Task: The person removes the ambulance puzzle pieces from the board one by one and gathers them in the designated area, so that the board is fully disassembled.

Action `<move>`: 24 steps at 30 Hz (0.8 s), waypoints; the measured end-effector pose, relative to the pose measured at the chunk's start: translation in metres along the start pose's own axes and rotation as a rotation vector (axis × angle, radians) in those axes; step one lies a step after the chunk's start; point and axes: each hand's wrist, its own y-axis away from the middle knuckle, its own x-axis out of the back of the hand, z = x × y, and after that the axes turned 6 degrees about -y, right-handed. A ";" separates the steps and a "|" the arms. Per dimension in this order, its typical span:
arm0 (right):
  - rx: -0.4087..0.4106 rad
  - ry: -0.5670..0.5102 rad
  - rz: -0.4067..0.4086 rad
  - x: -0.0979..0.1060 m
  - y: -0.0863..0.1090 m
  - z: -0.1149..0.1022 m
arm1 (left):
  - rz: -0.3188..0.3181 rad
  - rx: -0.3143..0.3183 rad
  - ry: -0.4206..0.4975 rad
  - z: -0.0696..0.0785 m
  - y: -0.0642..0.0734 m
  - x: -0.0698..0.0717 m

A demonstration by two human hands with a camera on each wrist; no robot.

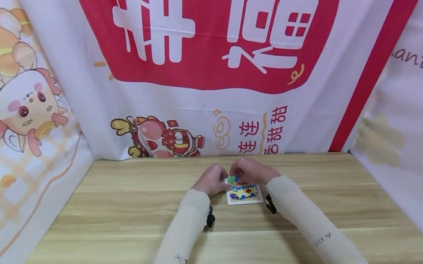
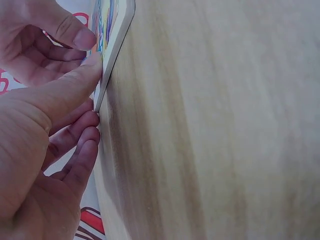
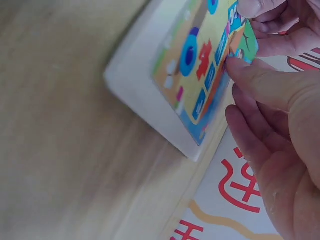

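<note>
A small white-bordered puzzle board [image 1: 244,195] with a yellow ambulance picture lies on the wooden table. My left hand [image 1: 213,180] is at its far left side; in the left wrist view, the thumb [image 2: 85,80] lies over the board's edge and the curled fingers sit against that edge. From the right, my right hand [image 1: 250,171] reaches over the far part and pinches a small colourful puzzle piece, whose green part [image 3: 248,44] sticks up from the picture. Both thumbs come close together there. The fingers partly cover the piece and the board's far edge.
The wooden table [image 1: 128,232] reaches back to a printed cloth [image 1: 196,78] hanging behind the board. More cloth hangs along the left [image 1: 10,185] and right [image 1: 415,123] sides. A dark wrist camera [image 1: 209,218] sits under the left cuff, another [image 1: 271,204] by the right.
</note>
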 end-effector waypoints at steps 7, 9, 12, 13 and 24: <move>0.022 -0.061 0.102 -0.007 0.009 0.005 | 0.014 0.002 0.011 0.000 0.006 -0.002; 0.045 -0.058 0.135 -0.007 0.011 0.005 | 0.019 0.006 0.010 0.000 0.007 -0.002; 0.069 -0.046 0.172 -0.005 0.015 0.005 | 0.025 0.006 0.010 0.001 0.008 -0.001; 0.073 -0.039 0.184 -0.004 0.016 0.005 | 0.026 0.006 0.010 0.001 0.008 0.000; 0.076 -0.050 0.252 0.031 0.040 0.014 | 0.033 0.010 -0.024 0.007 0.010 0.001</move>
